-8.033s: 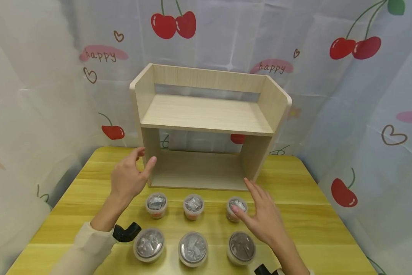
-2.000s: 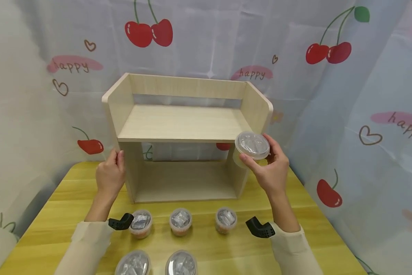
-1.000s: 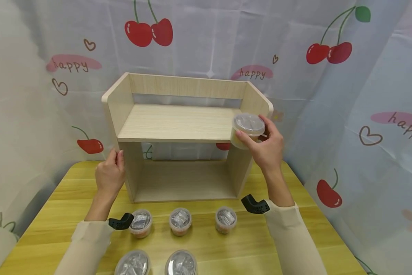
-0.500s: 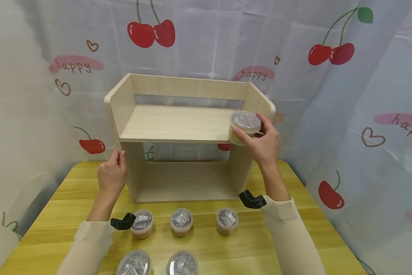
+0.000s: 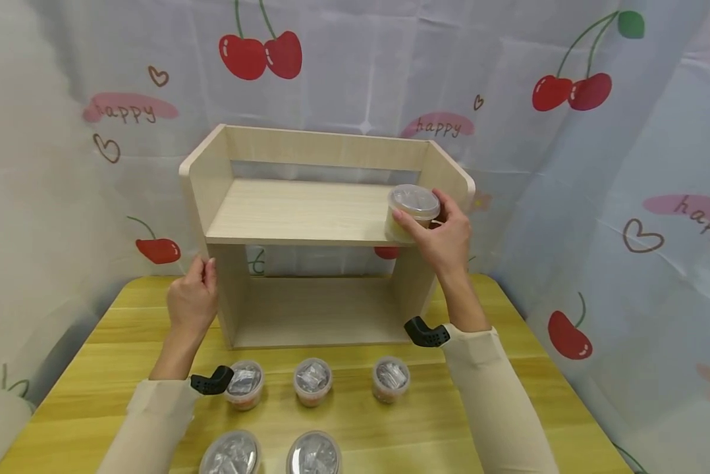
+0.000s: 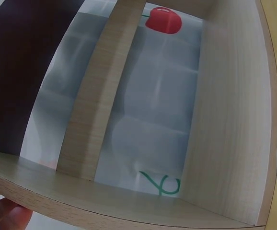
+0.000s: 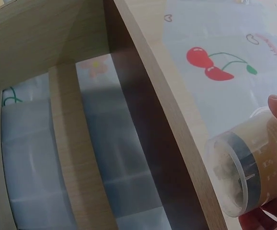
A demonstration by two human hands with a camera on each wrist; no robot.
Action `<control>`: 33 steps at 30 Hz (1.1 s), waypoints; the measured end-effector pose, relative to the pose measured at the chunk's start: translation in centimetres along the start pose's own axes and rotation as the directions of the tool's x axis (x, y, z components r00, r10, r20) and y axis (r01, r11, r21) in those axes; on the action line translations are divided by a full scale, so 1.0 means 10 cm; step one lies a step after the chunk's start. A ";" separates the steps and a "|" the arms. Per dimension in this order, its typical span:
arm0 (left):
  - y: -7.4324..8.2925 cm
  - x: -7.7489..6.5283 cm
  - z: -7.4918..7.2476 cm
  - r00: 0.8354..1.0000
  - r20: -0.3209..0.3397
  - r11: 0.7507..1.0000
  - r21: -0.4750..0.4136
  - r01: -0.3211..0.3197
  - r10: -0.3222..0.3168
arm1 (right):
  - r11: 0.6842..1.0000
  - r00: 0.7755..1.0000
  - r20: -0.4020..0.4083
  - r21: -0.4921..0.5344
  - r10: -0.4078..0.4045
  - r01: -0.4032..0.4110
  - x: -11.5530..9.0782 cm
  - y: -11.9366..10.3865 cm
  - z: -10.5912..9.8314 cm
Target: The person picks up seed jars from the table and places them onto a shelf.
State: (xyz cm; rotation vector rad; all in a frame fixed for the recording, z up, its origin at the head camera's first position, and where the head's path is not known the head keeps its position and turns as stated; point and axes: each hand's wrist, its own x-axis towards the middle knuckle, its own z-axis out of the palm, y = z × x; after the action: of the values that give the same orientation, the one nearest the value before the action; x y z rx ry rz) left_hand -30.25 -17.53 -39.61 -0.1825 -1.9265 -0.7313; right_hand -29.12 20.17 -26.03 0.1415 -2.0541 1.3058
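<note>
In the head view my right hand [image 5: 446, 240] grips a clear round plastic tub [image 5: 404, 227] with a translucent lid, thumb in front and fingers behind. The tub is upright at the right front of the upper board of a pale wooden two-tier shelf [image 5: 298, 210]; whether its base touches the board I cannot tell. The right wrist view shows the tub [image 7: 253, 167] side-on, with a dark band. My left hand [image 5: 191, 303] holds the front edge of the shelf's left side panel, fingers curled. In the left wrist view, only fingertips [image 6: 16, 218] show past that panel.
Three small lidded tubs, left [image 5: 245, 385], middle [image 5: 312, 382] and right [image 5: 390, 380], stand in a row before the shelf. Two larger tubs, left [image 5: 230, 454] and right [image 5: 314, 454], are cut by the frame's bottom. A cherry-print curtain [image 5: 355, 66] hangs behind the wooden table [image 5: 485, 395].
My right hand took the large right-hand tub off the table and raised it to the upper board, lately moving it left and inward. My left hand came to the side panel and has stayed there.
</note>
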 end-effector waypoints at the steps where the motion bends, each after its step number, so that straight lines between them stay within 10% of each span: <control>1: 0.00 0.00 0.00 1.000 -0.001 1.000 -0.002 -0.003 0.003 | 1.000 1.000 0.001 -0.007 0.002 -0.002 0.01 0.01 0.01; 33: 0.04 -0.01 0.00 0.999 -0.036 1.000 0.006 -0.009 0.009 | 0.996 0.996 0.074 -0.078 0.051 -0.046 0.15 0.09 0.15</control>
State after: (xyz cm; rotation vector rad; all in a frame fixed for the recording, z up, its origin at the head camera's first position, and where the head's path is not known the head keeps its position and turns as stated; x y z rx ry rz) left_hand -30.01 -17.18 -39.51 -0.1733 -1.8927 -0.7182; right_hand -31.39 19.78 -26.17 0.1089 -2.1810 1.2666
